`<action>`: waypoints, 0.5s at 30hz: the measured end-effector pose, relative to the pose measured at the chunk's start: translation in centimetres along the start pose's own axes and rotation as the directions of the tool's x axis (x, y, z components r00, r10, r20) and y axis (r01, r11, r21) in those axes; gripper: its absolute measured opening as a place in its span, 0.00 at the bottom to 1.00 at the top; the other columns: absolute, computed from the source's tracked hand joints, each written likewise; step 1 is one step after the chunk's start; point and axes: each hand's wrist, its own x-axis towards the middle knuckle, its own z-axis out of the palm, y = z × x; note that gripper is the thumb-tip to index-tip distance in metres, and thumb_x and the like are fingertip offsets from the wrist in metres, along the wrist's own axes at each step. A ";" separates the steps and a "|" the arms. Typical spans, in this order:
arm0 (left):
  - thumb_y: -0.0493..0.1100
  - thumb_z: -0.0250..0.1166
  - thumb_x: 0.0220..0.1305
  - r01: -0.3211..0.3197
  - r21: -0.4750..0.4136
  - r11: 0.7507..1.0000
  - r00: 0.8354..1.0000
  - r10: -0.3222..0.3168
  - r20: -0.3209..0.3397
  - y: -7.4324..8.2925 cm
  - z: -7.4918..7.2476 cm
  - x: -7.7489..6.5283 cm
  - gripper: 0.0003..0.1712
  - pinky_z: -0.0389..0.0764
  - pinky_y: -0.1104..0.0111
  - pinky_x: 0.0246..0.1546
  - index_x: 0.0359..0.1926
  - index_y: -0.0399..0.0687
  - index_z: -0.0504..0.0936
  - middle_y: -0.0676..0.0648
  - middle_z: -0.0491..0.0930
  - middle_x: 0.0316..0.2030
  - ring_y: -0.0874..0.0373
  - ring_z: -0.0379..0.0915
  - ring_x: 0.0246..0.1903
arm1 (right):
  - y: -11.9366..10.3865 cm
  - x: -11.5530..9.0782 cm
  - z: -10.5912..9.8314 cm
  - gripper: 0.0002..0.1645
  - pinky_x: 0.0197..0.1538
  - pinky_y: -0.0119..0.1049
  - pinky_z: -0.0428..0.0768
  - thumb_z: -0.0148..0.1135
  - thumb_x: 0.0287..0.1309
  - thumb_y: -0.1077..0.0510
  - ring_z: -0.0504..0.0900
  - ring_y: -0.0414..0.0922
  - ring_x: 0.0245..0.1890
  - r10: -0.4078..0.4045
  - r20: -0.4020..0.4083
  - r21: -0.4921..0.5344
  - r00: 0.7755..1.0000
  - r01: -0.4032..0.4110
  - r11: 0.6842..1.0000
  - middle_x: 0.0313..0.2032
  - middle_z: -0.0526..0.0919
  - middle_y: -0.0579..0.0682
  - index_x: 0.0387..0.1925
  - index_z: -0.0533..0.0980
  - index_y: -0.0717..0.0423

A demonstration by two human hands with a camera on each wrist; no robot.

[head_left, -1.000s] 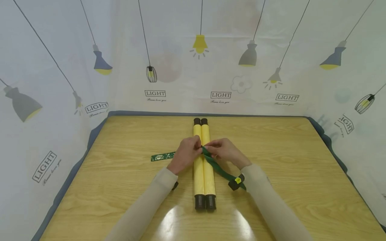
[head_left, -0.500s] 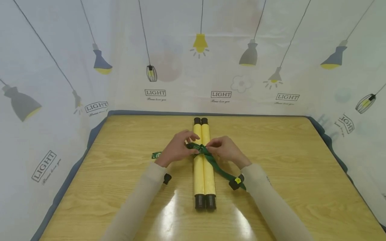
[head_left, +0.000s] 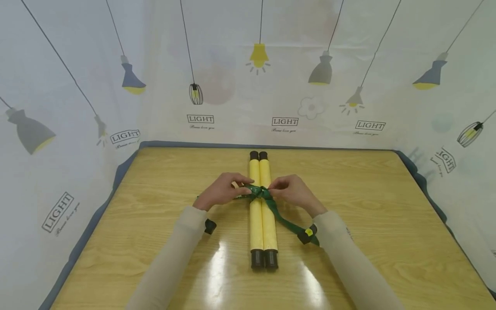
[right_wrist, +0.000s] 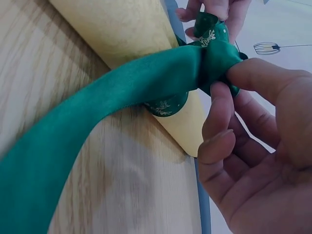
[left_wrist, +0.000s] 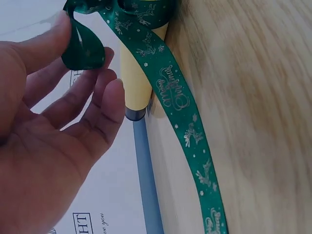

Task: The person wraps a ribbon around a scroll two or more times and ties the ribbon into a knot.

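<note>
Two yellow rods with dark end caps lie side by side. Around their middle goes a green ribbon printed with white deer and lettering, gathered into a knot with loops on top. On the left, my left hand holds a ribbon loop between thumb and fingers. In the left wrist view the thumb of that hand presses the loop and one printed tail runs down the table. From the right, my right hand pinches the ribbon beside the knot. The right wrist view shows the thumb and index finger of this hand on it.
A wooden table carries everything, with a blue-grey edge at the back. White printed curtains surround it on three sides. The right ribbon tail trails toward the wrist camera on the right sleeve.
My left hand has shifted left from over the rods, drawing a loop of ribbon out to the left. My right hand has stayed close to the knot, still pinching.
</note>
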 end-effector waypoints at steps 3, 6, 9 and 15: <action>0.42 0.65 0.67 0.007 -0.010 1.000 1.000 -0.007 -0.019 -0.1 -0.1 -0.1 0.12 0.78 0.66 0.37 0.49 0.47 0.87 0.53 0.83 0.42 0.59 0.76 0.39 | 0.1 0.0 0.0 0.08 0.41 0.40 0.78 0.67 0.60 0.49 0.80 0.44 0.37 -0.015 -0.003 -0.009 1.000 0.015 1.000 0.34 0.85 0.44 0.35 0.85 0.48; 0.43 0.66 0.66 0.023 -0.023 0.999 0.999 -0.024 -0.047 0.0 -0.3 -0.1 0.07 0.79 0.68 0.34 0.41 0.50 0.88 0.53 0.82 0.36 0.58 0.77 0.36 | 0.4 0.0 -0.1 0.10 0.41 0.40 0.78 0.68 0.59 0.47 0.80 0.44 0.38 -0.031 -0.027 -0.027 0.999 0.031 0.999 0.35 0.85 0.44 0.34 0.85 0.48; 0.47 0.68 0.63 0.028 -0.045 0.999 0.998 -0.030 -0.061 0.0 -0.7 -0.2 0.07 0.80 0.67 0.34 0.39 0.52 0.88 0.54 0.83 0.35 0.56 0.78 0.35 | 1.0 -0.1 -0.5 0.12 0.38 0.41 0.78 0.69 0.57 0.43 0.80 0.44 0.37 -0.037 -0.082 -0.047 0.996 0.033 0.998 0.36 0.84 0.44 0.32 0.84 0.46; 0.52 0.66 0.66 0.068 -0.103 0.992 0.996 -0.074 -0.059 -0.6 -1.1 -0.2 0.11 0.81 0.64 0.36 0.40 0.54 0.88 0.54 0.83 0.36 0.53 0.78 0.36 | 2.0 -0.4 -1.4 0.09 0.37 0.40 0.77 0.68 0.60 0.48 0.79 0.45 0.35 -0.089 -0.140 -0.072 0.986 0.080 0.994 0.32 0.83 0.45 0.31 0.82 0.49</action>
